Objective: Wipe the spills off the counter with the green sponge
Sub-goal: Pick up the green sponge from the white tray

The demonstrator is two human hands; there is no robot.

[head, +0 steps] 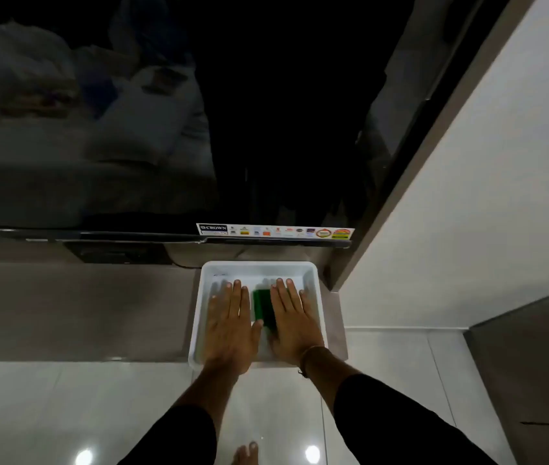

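Two hands flat, fingers spread, holding nothing: left hand point(229, 325), right hand point(294, 322) flank green sponge point(264, 307) inside white tub point(316, 297), lower centre frame. Wiping not begun; next move: grasp sponge, lift to counter point(81, 310).

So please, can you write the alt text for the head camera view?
Two open hands, left hand and right hand, rest flat inside a white tray on a counter, with a green sponge between them. Behind stands a dark television screen.
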